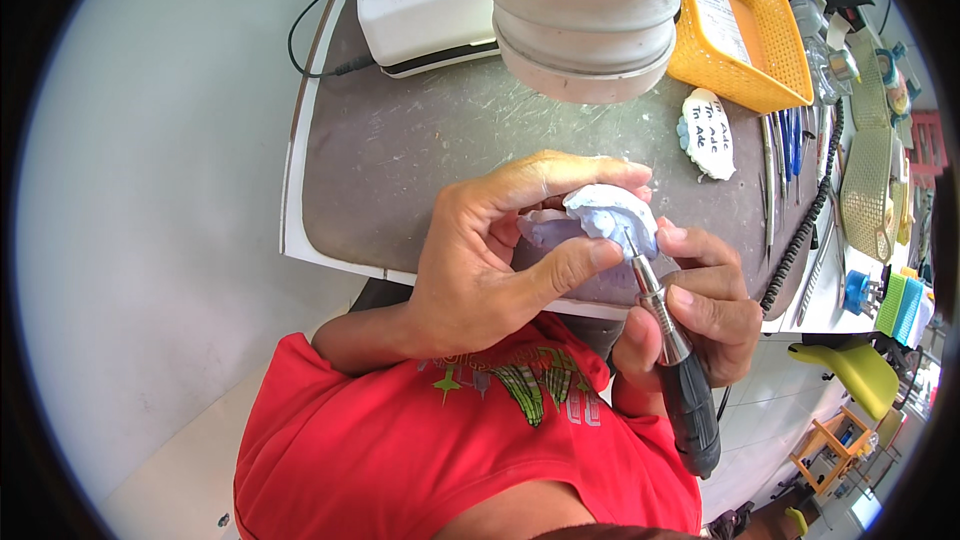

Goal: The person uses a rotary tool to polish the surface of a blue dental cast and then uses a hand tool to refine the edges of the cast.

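Observation:
My left hand point(480, 265) grips a pale blue and white dental plaster cast point(612, 208), thumb on the near side and fingers round the far side. In my right hand point(715, 315) is a rotary handpiece point(688, 405) with a metal nose and black grip, held much like a pen. Its thin bur meets or nearly meets the cast's near face; actual contact cannot be made out. Some of my right fingertips rest by the cast's right edge. A lilac-blue piece point(548, 228) shows partly behind my left hand; whether it joins the cast is hidden.
A ribbed suction hose point(590, 15) hangs over the grey bench mat point(400, 160). A white machine point(425, 5) stands at the back left. To the right are another plaster cast point(708, 135) with handwriting, a yellow basket point(780, 80), slim hand tools point(769, 185) and a coiled black cord point(803, 230).

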The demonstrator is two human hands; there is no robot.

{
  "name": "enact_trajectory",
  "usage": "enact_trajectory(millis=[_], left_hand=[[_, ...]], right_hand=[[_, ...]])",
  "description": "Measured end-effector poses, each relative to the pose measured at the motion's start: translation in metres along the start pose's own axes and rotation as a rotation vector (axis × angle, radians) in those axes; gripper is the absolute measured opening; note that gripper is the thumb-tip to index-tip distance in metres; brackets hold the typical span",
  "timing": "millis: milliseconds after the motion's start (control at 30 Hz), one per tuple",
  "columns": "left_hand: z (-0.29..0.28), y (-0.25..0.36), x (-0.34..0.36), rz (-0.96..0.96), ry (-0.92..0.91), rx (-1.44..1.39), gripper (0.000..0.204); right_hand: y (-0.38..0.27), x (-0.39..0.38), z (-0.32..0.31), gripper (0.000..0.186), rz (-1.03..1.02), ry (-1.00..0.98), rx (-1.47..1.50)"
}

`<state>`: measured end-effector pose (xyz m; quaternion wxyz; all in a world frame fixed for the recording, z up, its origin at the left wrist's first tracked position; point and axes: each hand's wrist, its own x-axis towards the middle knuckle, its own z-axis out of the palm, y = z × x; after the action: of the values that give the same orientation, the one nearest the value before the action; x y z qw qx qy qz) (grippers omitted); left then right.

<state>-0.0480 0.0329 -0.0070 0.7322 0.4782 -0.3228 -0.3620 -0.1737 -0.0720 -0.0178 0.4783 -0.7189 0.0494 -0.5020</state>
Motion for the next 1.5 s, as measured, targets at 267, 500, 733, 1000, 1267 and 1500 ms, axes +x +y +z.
enact_trajectory(millis=[267,500,733,1000,1267,1500], left_hand=[[-0.0006,-0.0016,0.0004,0.020,0.004,-0.002,0.039],[-0.0007,-0.0023,-0.0008,0.020,0.015,-0.010,0.038],[-0.0012,-0.0021,-0.0005,0.022,0.010,-0.004,0.037],[-0.0014,-0.0018,0.0000,0.030,0.005,0.015,0.037],[-0.0016,-0.0020,0.0000,0.039,0.001,0.018,0.037],[-0.0005,-0.0038,-0.0015,0.028,0.023,-0.018,0.037]], right_hand=[[-0.0008,0.0018,-0.0002,0.032,-0.002,-0.020,-0.043],[-0.0026,0.0038,0.0013,0.032,-0.016,-0.036,-0.082],[-0.0013,0.0029,0.0025,0.032,-0.034,-0.028,-0.085],[-0.0006,0.0036,0.0032,0.030,-0.028,-0.023,-0.069],[-0.0034,0.0059,0.0017,0.029,-0.026,-0.050,-0.077],[-0.0021,0.0058,0.0034,0.029,-0.032,-0.038,-0.073]])
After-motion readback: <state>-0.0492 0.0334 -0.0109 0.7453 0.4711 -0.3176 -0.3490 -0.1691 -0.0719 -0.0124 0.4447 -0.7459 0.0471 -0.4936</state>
